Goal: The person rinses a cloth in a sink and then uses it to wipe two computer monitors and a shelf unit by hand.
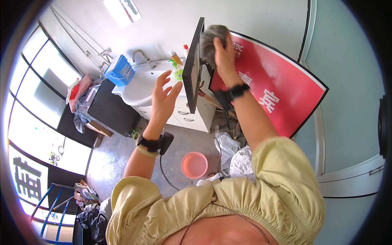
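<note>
My right hand (226,61) grips a bunched grey cloth (211,43), slightly blurred. The cloth is up beside a black-framed panel (192,70) seen nearly edge-on; whether it touches the panel's face cannot be made out. Behind that hand leans a large red signboard (284,82) with a black edge and white writing. My left hand (163,99) is raised on the panel's other side, fingers apart, with nothing in it. A dark band with a device is strapped on each wrist.
A white washbasin (142,88) with a curved tap (142,56) stands on a drawer cabinet (183,118). Beside it are a blue bucket (119,72) and a green pump bottle (177,72). A pink basin (194,165) and white plastic bags (228,147) lie on the floor.
</note>
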Motion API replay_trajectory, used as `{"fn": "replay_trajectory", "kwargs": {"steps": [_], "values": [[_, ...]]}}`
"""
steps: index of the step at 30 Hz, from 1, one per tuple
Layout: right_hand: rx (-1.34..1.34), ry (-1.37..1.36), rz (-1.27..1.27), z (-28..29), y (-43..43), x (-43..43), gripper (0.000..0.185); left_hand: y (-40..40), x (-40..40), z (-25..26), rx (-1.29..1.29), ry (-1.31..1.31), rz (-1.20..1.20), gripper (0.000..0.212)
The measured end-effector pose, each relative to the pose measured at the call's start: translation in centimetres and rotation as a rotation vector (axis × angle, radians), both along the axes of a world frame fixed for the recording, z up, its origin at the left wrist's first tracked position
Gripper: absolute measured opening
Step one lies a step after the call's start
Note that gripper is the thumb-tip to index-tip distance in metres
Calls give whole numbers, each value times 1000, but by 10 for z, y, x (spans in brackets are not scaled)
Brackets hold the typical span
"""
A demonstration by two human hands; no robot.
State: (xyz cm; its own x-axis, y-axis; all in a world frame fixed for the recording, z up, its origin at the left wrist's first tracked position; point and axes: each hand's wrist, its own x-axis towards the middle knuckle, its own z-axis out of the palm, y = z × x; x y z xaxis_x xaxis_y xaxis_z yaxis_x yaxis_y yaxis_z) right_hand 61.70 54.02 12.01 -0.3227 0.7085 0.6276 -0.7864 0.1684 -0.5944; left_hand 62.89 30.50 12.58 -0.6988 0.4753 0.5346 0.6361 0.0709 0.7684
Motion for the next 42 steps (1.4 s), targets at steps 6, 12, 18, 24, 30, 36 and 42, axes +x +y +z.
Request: {"fn": "replay_trajectory", "kwargs": {"steps": [6, 12, 18, 24, 30, 36, 42], "values": [[39, -548, -91, -111, -33, -69, 37, 48, -27, -30, 73, -302, -264, 47], [-324, -1148, 440, -182, -81, -33, 38, 45, -35, -39, 9, -131, -104, 40], [-477, -179, 201, -54, -66, -52, 27, 41, -36, -38, 29, -171, -147, 42], [205, -488, -183, -93, -42, -78, 38, 45, -32, -32, -105, -209, -87, 39], [-173, -198, 177, -111, -25, -83, 38, 53, -23, -37, 36, -223, -171, 40], [-79, -129, 148, -96, -81, -30, 35, 51, -28, -28, 19, -148, -46, 51], [39, -526, 86, -176, -106, 2, 46, 53, -40, -48, 56, -63, -66, 42]]}}
